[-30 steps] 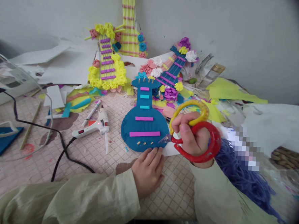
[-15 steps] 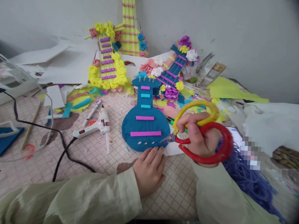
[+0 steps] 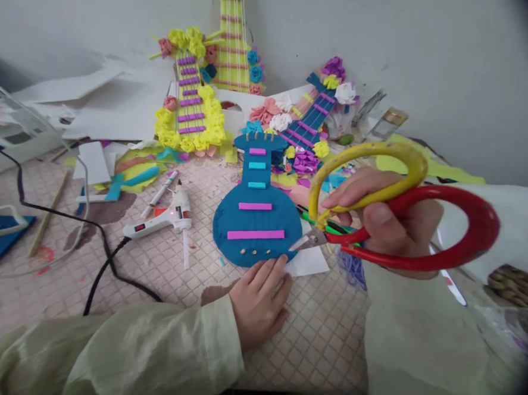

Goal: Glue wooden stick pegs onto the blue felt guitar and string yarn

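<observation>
Your right hand [image 3: 383, 219] grips the scissors [image 3: 401, 212] through both loops, raised above the counter [image 3: 173, 287], blades nearly shut beside the blue guitar [image 3: 256, 215]. Your left hand [image 3: 260, 298] lies flat, fingers together, touching the guitar's lower edge.

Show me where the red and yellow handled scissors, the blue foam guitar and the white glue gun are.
Red and yellow handled scissors [image 3: 467, 234]: head view, on the red handle loop.
Blue foam guitar with purple strips [image 3: 256, 221]: head view, on the round body.
White glue gun [image 3: 173, 217]: head view, on the barrel.
</observation>
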Demonstrator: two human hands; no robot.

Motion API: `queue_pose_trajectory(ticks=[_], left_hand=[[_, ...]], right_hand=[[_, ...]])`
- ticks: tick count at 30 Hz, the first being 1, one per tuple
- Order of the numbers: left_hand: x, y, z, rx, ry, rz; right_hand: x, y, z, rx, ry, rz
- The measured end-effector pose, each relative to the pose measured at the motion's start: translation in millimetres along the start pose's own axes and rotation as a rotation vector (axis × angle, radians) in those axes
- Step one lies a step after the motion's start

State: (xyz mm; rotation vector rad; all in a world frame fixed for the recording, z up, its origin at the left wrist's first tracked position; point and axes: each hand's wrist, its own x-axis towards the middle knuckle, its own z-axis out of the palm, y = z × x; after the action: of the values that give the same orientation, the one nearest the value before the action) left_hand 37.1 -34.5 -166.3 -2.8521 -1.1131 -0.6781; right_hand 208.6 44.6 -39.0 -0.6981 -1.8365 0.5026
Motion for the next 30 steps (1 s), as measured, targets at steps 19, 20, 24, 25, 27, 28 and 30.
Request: queue_pose_trajectory(ticks=[19,20,24,25,27,28,30], left_hand=[[3.5,4.2,-8.0,0.022,-0.034,-0.030],[3.3,4.3,-7.7,0.021,-0.035,-0.033],[3.0,4.7,-6.9,0.022,-0.024,-0.037],[3.1,4.8,-6.9,0.023,-0.020,-0.037],[3.3,4.7,-6.8,0.021,-0.021,-0.035],[3.4,4.5,-6.7,0.019,-0.024,-0.035],[3.3,4.1,-6.3,0.017,-0.030,-0.031]], right_hand=[[-1.4,8.1,-10.2,-0.054,-0.352,-0.008],[-1.6,8.1,-10.2,-0.047,-0.360,0.001],[-0.7,9.0,-10.0,-0.048,-0.393,0.010],[-0.2,9.5,-9.9,-0.056,-0.409,0.001],[1.0,11.3,-9.5,-0.053,-0.422,-0.038],[1.5,12.4,-9.1,-0.051,-0.426,-0.062],[2.8,13.9,-8.0,-0.049,-0.435,-0.095]])
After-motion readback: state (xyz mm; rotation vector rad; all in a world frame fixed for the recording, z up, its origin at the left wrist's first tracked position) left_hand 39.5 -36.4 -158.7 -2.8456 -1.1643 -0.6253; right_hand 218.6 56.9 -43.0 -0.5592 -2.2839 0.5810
